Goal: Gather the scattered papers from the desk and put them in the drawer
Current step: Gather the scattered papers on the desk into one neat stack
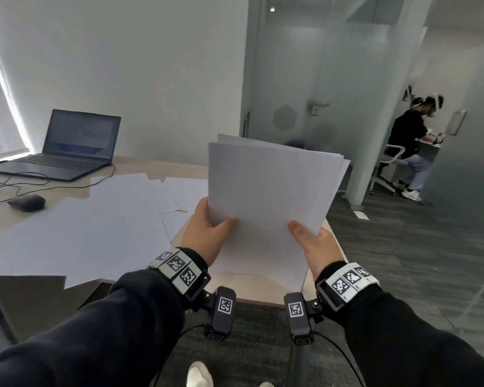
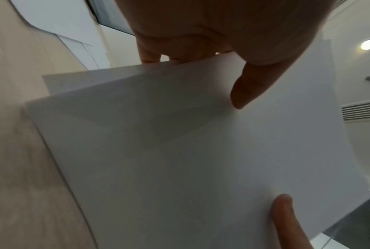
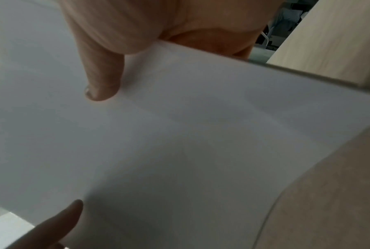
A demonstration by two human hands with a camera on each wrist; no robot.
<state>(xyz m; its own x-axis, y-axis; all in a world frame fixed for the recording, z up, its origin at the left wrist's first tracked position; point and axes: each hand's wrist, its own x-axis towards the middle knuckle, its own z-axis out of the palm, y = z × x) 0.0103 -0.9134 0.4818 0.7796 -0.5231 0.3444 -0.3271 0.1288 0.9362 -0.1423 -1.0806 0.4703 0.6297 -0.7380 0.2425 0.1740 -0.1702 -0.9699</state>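
Observation:
A stack of white papers [image 1: 266,196] stands tilted upright, its lower edge on or just above the light wood desk [image 1: 157,169]. My left hand [image 1: 207,227] pinches its left side, thumb on the front. My right hand [image 1: 313,241] pinches the right side the same way. The left wrist view shows the stack [image 2: 180,151] with my left thumb [image 2: 250,84] pressed on it. In the right wrist view my right thumb [image 3: 103,79] lies on the sheets [image 3: 180,134]. Several loose white sheets [image 1: 95,219] lie scattered on the desk to the left. No drawer is visible.
An open black laptop [image 1: 67,146] sits at the desk's far left, with a black mouse [image 1: 27,202] and cables in front of it. Beyond a glass partition [image 1: 291,79], a seated person [image 1: 408,141] works at another table. Grey carpet [image 1: 403,247] lies to the right.

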